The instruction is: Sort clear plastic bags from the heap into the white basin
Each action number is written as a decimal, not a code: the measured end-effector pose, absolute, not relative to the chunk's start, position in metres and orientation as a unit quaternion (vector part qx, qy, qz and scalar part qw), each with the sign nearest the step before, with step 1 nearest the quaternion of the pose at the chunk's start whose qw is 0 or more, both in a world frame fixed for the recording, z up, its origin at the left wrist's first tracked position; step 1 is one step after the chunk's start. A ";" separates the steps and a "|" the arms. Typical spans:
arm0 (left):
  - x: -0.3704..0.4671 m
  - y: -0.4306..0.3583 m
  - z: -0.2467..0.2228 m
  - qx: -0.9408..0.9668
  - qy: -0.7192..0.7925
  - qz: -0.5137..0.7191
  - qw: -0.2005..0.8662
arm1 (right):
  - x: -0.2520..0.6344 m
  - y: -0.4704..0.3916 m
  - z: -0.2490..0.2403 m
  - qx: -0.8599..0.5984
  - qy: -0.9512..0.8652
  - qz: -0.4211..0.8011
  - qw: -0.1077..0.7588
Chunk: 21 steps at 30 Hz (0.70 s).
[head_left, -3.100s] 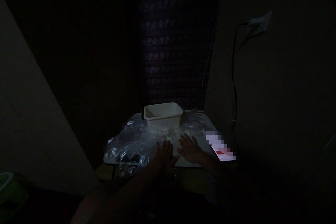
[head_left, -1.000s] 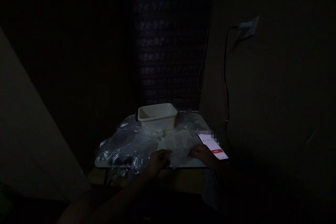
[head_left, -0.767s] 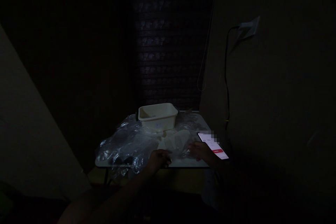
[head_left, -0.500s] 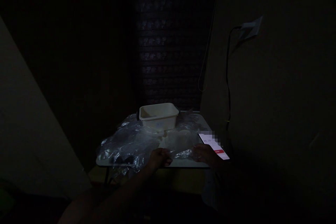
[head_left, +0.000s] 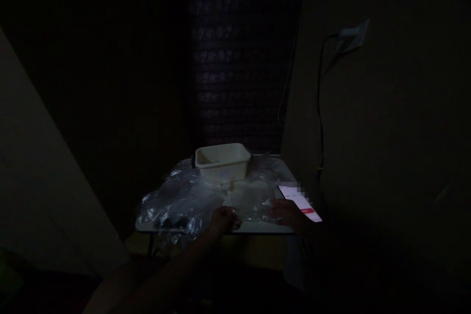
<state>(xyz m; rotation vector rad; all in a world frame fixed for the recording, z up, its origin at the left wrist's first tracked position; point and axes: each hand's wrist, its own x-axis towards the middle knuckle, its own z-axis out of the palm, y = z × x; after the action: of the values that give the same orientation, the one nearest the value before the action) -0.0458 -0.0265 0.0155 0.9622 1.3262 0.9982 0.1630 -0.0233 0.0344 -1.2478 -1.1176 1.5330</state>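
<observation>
A clear plastic bag (head_left: pixel 253 201) lies flattened near the front of the small table, between my two hands. My left hand (head_left: pixel 222 219) is closed at the bag's near left corner, thumb and fingers pinched together on its edge. On the other side, my right hand (head_left: pixel 287 212) rests with fingers stretched out flat against the bag's right edge. More crumpled clear plastic bags (head_left: pixel 180 198) spread over the left side of the table. Dim light blurs the fingertips and the bag's outline.
Behind the bag stands a white plastic tub (head_left: pixel 224 169) with dark handles. A lit phone (head_left: pixel 303 206) lies at the right edge of the white table (head_left: pixel 257 228). A black cord (head_left: pixel 319 108) hangs from a wall outlet (head_left: pixel 353 39), right of a dark blind (head_left: pixel 235 59).
The bag's near part, bunched and shiny before, now lies flatter. My right hand's fingers have straightened over its right side. My left hand stays nearly in place.
</observation>
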 end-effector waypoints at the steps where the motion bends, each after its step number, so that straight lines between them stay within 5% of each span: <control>1: -0.045 -0.027 0.017 0.401 0.566 0.435 0.574 | 0.163 -0.023 0.034 -0.500 -0.444 0.611 0.424; 21: -0.040 -0.032 0.030 0.384 0.551 0.463 0.578 | 0.153 -0.013 0.013 -0.487 -0.429 0.603 0.464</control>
<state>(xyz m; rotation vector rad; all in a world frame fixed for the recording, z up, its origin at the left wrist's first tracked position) -0.0402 -0.0318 0.0296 0.8993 1.2895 1.0820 0.1529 -0.0128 0.0134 -1.1957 -1.0548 1.4809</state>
